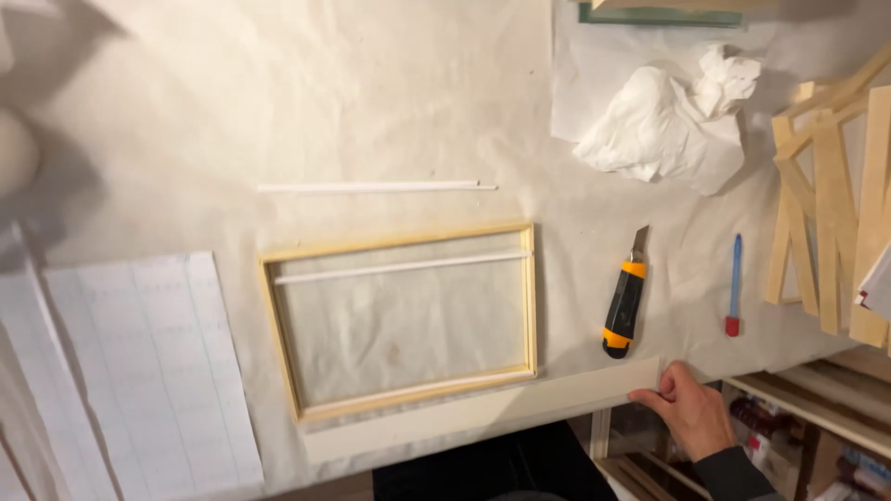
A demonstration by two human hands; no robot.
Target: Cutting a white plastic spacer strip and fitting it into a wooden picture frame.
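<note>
My right hand (689, 406) pinches the right end of a long pale flat strip (483, 410) that lies along the table's near edge. Just above the strip sits a rectangular light-wood frame (531, 297) with a thin white rod (401, 267) lying across its upper part. A second thin white rod (376, 186) rests on the paper-covered table beyond the frame. A black and orange utility knife (625, 304) with its blade out lies right of the frame, above my hand. My left hand is out of sight.
A blue pen with a red cap (734, 285) lies right of the knife. Crumpled white paper (670, 116) sits at the back right. Wooden slats (831, 213) are stacked at the right edge. A gridded white sheet (148, 371) lies at the left. Shelves (817, 408) show below the table.
</note>
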